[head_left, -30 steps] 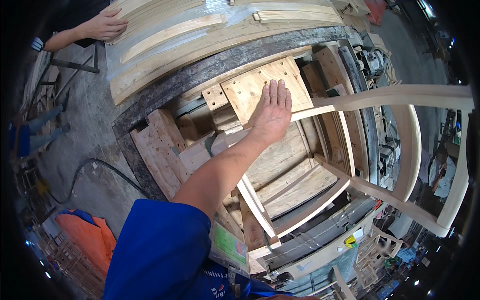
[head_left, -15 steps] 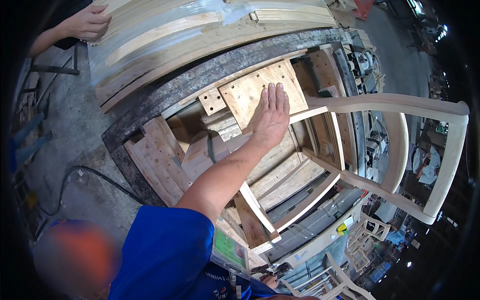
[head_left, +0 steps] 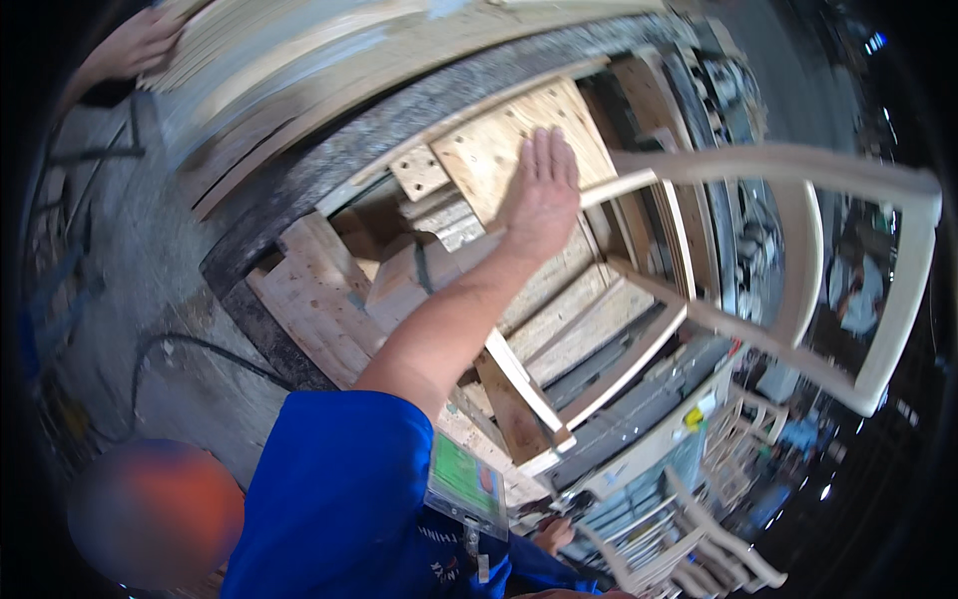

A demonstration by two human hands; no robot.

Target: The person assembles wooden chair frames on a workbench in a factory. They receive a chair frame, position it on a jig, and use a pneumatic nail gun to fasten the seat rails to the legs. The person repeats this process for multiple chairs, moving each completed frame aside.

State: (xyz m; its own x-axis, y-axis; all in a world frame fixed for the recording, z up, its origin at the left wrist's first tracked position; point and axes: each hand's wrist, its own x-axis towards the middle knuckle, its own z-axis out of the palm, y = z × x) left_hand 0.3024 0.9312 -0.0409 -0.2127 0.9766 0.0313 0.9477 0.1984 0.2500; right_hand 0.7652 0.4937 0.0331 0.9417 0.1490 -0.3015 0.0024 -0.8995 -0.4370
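Observation:
My left hand (head_left: 544,195) lies flat, fingers stretched out and close together, on a pale wooden board (head_left: 494,130) with several drilled holes. A light wooden chair frame (head_left: 639,364) lies on its side against the board, its curved back (head_left: 888,309) reaching out to the right. Low in the view, beside my badge, my right hand (head_left: 554,536) is small and partly hidden. Its fingers are curled by a dark object (head_left: 571,502), whose kind I cannot make out.
The chair frame rests in a dark-rimmed workbench (head_left: 329,165) with wooden blocks (head_left: 334,299) inside. Beyond is a stack of wooden strips (head_left: 299,60), with another person's hand (head_left: 140,45) at its left. A black hose (head_left: 200,342) runs along the floor. More chair frames (head_left: 689,539) stand lower right.
The view has shifted slightly, so the bench and board sit a little higher. My left hand stays flat on the board. The other person's hand has moved up and left in view.

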